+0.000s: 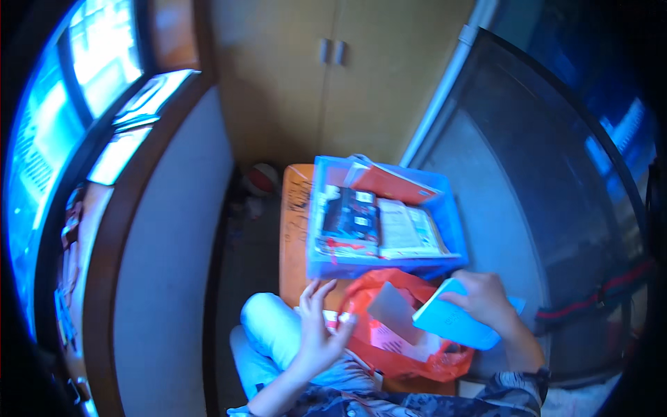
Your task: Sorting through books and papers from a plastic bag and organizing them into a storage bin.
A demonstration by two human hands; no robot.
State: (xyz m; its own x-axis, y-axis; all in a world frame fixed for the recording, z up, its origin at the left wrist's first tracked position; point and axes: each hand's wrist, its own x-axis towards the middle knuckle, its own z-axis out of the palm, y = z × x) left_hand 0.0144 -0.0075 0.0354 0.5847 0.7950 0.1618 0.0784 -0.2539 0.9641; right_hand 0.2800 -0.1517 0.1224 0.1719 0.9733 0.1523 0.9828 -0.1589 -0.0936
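My right hand grips a light blue booklet by its upper part, over the right side of an open red plastic bag. In the bag lie a grey card and pink-and-white papers. My left hand is open with curved, spread fingers beside the bag's left edge, holding nothing. Just behind the bag, a blue plastic crate holds a red folder, a dark printed book and pale booklets. The crate stands on an orange wooden table.
My jeans-clad legs are at lower left. A partition with items on its ledge runs along the left beneath a window. A wooden cabinet stands behind. A ball lies on the floor. A grey panel borders the right.
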